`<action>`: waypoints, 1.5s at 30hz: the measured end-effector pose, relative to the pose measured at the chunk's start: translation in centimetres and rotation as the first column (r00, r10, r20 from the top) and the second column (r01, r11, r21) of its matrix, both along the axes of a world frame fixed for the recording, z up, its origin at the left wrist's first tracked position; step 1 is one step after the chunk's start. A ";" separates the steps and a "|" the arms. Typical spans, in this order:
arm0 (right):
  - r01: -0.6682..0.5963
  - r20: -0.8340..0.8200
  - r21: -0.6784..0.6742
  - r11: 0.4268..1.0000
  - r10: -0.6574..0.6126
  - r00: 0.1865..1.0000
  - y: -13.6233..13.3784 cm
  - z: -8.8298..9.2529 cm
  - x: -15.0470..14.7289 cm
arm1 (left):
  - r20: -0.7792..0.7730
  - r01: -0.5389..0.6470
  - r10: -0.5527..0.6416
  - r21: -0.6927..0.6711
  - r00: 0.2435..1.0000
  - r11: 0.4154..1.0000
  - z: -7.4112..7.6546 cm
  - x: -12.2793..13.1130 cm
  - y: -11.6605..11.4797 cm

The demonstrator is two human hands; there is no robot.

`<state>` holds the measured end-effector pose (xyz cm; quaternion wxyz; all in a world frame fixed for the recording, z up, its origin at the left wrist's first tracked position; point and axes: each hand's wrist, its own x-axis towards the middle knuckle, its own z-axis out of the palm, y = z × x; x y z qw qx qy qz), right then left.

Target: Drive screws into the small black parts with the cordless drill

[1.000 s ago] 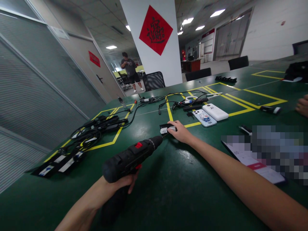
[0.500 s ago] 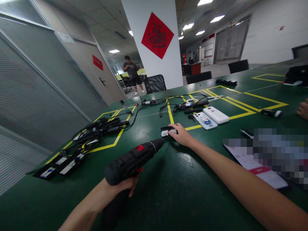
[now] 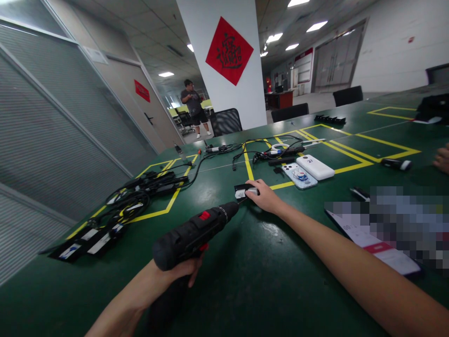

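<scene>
My left hand is wrapped round the grip of a black cordless drill with red switches. The drill points away and to the right, and its thin bit meets or nearly meets a small black and silver piece. That piece has a white label, and its exact kind cannot be made out. Fingers of my right hand are closed on it, holding it at the table top. Whether the bit touches it is too small to tell.
Bundled black cables lie at left. Beyond my right hand are a phone and a white power bank. At right rest a clipboard and a flashlight. Another person's hand shows at the right edge; someone stands behind the table.
Both hands, the drill and the small piece stay almost still. The standing person in the background has turned slightly.
</scene>
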<state>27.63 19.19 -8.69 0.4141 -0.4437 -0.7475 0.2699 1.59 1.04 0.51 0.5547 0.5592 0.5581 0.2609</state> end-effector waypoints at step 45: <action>0.003 0.000 0.008 1.000 -0.003 1.000 0.0 0.0 -0.1 | -0.049 0.004 -0.004 0.000 0.999 1.000 0.4 0.3 -0.1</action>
